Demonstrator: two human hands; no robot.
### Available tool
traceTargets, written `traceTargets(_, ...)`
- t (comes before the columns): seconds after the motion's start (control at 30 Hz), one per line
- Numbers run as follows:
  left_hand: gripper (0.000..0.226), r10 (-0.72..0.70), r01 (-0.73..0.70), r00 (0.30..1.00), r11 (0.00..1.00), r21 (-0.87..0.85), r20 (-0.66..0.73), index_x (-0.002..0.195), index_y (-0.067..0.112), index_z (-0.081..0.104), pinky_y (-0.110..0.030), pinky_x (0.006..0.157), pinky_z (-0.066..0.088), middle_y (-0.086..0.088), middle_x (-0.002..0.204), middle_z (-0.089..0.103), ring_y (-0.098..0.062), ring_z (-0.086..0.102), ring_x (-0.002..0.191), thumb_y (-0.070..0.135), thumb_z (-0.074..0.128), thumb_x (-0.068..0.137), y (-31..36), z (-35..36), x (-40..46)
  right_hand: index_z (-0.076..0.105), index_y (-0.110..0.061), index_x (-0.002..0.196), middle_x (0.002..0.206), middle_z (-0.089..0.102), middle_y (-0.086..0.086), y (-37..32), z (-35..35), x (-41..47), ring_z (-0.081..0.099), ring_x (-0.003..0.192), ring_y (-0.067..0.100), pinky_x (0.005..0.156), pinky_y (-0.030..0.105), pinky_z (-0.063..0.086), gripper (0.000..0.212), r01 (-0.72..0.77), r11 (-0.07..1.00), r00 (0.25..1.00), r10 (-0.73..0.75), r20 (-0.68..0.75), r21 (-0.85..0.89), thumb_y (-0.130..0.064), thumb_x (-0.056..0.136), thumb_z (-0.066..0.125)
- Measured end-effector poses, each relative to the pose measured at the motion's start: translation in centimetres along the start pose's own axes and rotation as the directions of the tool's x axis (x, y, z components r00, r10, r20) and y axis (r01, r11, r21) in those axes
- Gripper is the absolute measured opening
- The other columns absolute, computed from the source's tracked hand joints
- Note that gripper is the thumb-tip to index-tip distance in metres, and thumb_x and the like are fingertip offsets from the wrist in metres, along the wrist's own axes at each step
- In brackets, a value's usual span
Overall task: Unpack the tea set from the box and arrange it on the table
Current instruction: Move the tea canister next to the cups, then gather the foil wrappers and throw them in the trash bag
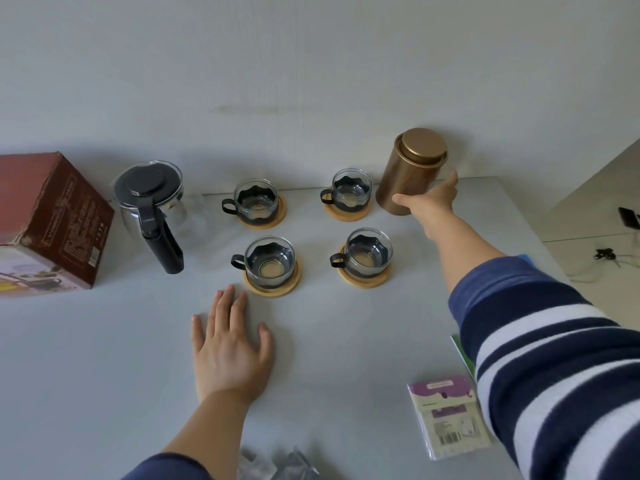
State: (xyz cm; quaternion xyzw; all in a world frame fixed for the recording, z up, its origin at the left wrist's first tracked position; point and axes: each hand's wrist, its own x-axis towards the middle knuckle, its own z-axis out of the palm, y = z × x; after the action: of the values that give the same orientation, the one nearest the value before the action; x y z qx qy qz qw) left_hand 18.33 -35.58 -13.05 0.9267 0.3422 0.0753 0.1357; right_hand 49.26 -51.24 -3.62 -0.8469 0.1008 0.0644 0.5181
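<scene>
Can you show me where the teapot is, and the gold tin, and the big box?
teapot point(147, 188): head view, on its black lid.
gold tin point(405, 178): head view, on its side wall, above the right hand.
box point(65, 216): head view, on its brown side face.

Home room: plain white wall point(311, 64), grey table point(104, 375), tiled floor point(588, 209).
</scene>
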Motion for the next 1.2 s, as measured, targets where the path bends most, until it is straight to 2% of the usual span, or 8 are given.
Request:
traceTargets(0.17,0.076,0.019,-0.020,0.996,1.000,0.012,0.087,0.151,0.017,0.023,-0.040,0.121,-0.005,0.003,0.162,0.013,-0.012,0.004,0.150,0.056,0.026,0.086,-0.1,-1.0,0.0,0.017,-0.027,0.149,0.153,0.022,0.007,0.5,-2.5,-4.6,0.028,0.140,0.030,0.109,0.043,0.034,0.091,0.028,0.981,0.999,-0.020,0.045,-0.193,-0.022,0.079,0.075)
traceTargets(0.33,0.073,0.095,-0.043,0.948,0.984,-0.173,0.305,0.154,0.018,0.014,-0.045,0.121,-0.006,0.003,0.163,0.005,-0.012,-0.003,0.150,0.058,0.030,0.095,-3.0,-4.7,-0.6,0.035,-0.031,0.143,0.147,0.037,0.008,-0.1,-5.3,-11.6,0.037,0.133,0.031,0.106,0.043,0.039,0.075,0.151,0.925,0.980,-0.093,0.179,-0.349,-0.030,0.078,0.073)
traceTargets(0.47,0.067,0.113,-0.101,0.963,0.993,-0.062,0.244,0.152,0.024,0.021,-0.052,0.118,-0.008,0.005,0.163,0.006,-0.014,-0.004,0.150,0.060,0.026,0.095,-7.4,-9.1,-3.8,0.041,-0.026,0.141,0.140,0.046,0.008,0.5,-5.3,-19.1,0.047,0.124,0.028,0.102,0.038,0.042,0.071,0.208,0.904,0.957,-0.109,0.268,-0.374,-0.025,0.079,0.075)
traceTargets(0.6,0.071,0.047,-0.047,0.966,0.999,-0.007,0.255,0.151,0.025,0.023,-0.057,0.117,-0.006,0.005,0.163,0.006,-0.017,-0.006,0.150,0.065,0.026,0.092,-12.6,-12.2,-7.9,0.040,-0.017,0.143,0.138,0.046,0.011,2.7,-3.8,-27.2,0.050,0.103,0.022,0.083,0.026,0.037,0.065,0.248,0.871,0.889,-0.029,0.457,-0.425,-0.013,0.085,0.068)
traceTargets(0.73,0.083,-0.119,0.092,0.939,0.991,0.097,0.324,0.153,0.027,0.017,-0.061,0.116,-0.004,0.004,0.163,0.000,-0.023,-0.009,0.150,0.075,0.025,0.086,-17.7,-14.1,-12.0,0.036,-0.019,0.145,0.151,0.032,0.015,5.8,-2.2,-33.5,0.042,0.131,0.029,0.088,0.029,0.039,0.063,0.303,0.766,0.805,0.113,0.583,-0.567,0.003,0.089,0.056)
traceTargets(0.93,0.104,-0.291,0.255,0.857,0.957,0.140,0.426,0.152,0.029,0.008,-0.064,0.113,0.010,0.002,0.163,-0.004,-0.031,-0.005,0.149,0.090,0.027,0.070,-21.7,-14.7,-17.0,0.017,-0.037,0.148,0.144,0.030,0.014,10.7,-0.8,-39.1,0.038,0.128,0.036,0.088,0.039,0.046,0.075,0.404,0.494,0.828,0.159,0.537,-0.769,-0.006,0.088,0.047)
traceTargets(1.1,0.100,-0.339,0.300,0.853,0.941,0.159,0.397,0.152,0.024,0.013,-0.050,0.104,0.030,0.000,0.160,0.006,-0.032,0.011,0.144,0.086,0.025,0.074,-20.2,-13.2,-19.4,0.006,-0.042,0.150,0.153,0.019,0.006,13.1,0.3,-41.7,0.021,0.135,0.038,0.109,0.046,0.034,0.082,0.335,0.550,0.867,0.137,0.479,-0.765,-0.027,0.088,0.058)
traceTargets(1.2,0.095,-0.296,0.275,0.887,0.955,0.110,0.354,0.152,0.018,0.018,-0.043,0.100,0.034,-0.003,0.158,0.013,-0.030,0.018,0.139,0.080,0.027,0.081,-17.9,-12.2,-20.3,0.006,-0.040,0.150,0.153,0.022,0.001,13.4,1.5,-43.4,0.021,0.136,0.036,0.108,0.049,0.032,0.084,0.349,0.576,0.882,0.064,0.467,-0.739,-0.037,0.086,0.061)
